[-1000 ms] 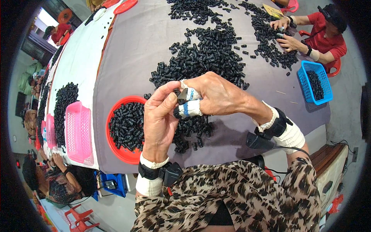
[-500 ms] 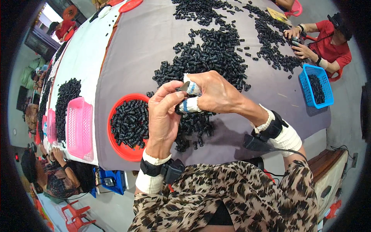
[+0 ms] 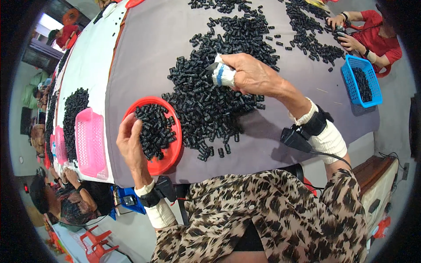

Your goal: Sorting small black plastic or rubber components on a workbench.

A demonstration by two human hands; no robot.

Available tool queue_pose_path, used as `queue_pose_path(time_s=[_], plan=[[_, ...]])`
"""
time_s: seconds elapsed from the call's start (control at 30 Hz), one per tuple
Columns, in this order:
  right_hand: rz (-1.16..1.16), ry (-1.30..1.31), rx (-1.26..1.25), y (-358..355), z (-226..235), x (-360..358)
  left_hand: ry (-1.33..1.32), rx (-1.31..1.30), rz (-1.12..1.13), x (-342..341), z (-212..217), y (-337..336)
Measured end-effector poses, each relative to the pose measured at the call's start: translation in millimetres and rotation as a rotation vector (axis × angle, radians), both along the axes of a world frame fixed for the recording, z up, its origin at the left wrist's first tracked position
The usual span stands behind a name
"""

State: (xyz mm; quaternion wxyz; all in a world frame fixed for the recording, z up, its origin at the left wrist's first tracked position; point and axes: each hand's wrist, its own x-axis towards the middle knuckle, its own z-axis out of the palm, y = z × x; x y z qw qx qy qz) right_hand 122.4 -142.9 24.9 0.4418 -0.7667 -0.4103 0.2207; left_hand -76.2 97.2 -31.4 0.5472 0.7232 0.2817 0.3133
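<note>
My left hand [image 3: 130, 142] is over the left side of a round red basin [image 3: 174, 151] filled with small black cylindrical plastic parts [image 3: 155, 131]. Its fingers are loosely bent, thumb apart, and nothing shows between them. Over a large heap of the same black parts [image 3: 206, 109] is my right hand [image 3: 252, 75], closed, with white cloth wraps [image 3: 224, 75] bearing a blue stripe around its fingers. At its fingertips a dark wedge-shaped piece shows against the black heap; what it is I cannot make out. White cuffs with black strapped devices sit on both wrists.
A grey cloth [image 3: 149, 57] covers the table. Pink baskets [image 3: 90, 144] and another heap of black parts [image 3: 75, 107] lie on a white surface at left. At right, a person in red [image 3: 379, 44] handles parts beside a blue basket [image 3: 362, 83]. Another person [image 3: 66, 197] works at lower left.
My hands have parted: the left went left and down to the red basin, the right moved slightly up and right over the heap. The view has shifted a little.
</note>
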Motion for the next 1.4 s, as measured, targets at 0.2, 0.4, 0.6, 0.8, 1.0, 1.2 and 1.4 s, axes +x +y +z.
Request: queue_pose_path(time_s=[0.2, 0.4, 0.6, 0.8, 1.0, 1.2, 1.4], plan=[[-0.004, 0.043, 0.037, -2.3, -11.7, 6.0, 0.212, 0.28, -0.5, 53.7, -19.6, -77.2], [-0.13, 0.125, -0.073, -37.4, -16.7, 11.4, 0.18, 0.786, -0.755, 91.8, -53.6, -130.9], [-0.187, 0.241, -0.064, -59.6, -27.3, 16.7, 0.154, 1.081, -0.744, 112.1, -82.5, -127.5], [-0.171, 0.31, -0.065, -60.6, -31.0, 17.9, 0.122, 0.621, -0.663, 109.3, -65.6, -100.2], [-0.134, 0.277, -0.007, -28.0, -15.6, 4.2, -0.084, -0.638, -0.563, 95.6, -3.1, -67.4], [-0.036, 0.1, 0.184, 29.0, 13.7, -22.9, -0.388, -0.864, -0.554, 78.2, 37.5, -58.0], [-0.092, -0.037, 0.258, 56.8, 36.0, -39.4, -0.597, -0.9, -0.577, 67.5, 60.5, -61.3]])
